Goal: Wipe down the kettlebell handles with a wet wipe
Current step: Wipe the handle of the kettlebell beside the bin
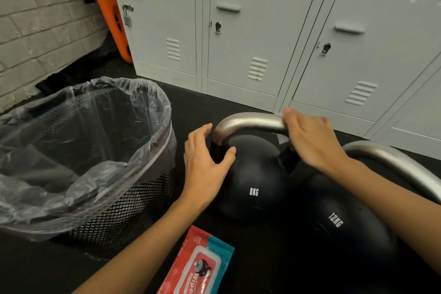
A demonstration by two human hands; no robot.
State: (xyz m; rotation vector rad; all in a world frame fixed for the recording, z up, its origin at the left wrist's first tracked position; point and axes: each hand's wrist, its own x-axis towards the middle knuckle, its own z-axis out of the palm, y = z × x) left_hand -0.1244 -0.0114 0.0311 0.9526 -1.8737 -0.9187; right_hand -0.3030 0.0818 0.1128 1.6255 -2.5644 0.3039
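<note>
A black kettlebell marked 8KG (253, 181) stands on the dark floor, with a silver handle (250, 122). My left hand (207, 157) cups the handle's black left post, its thumb and fingers spread on either side. Over the handle's right corner lies my right hand (312, 138), slightly blurred, fingers curled down over it. A thin pale sliver under that hand looks like the wet wipe (278, 138). To the right, close against the first, stands a 12KG kettlebell (346, 229); its silver handle (393, 160) is untouched.
A red pack of wipes (200, 265) lies on the floor near me. At the left stands a black mesh bin (133, 203) with a clear liner. Grey lockers (238, 31) run behind the kettlebells, an orange board (105, 2) leans beside them, and a brick wall (35, 31) is far left.
</note>
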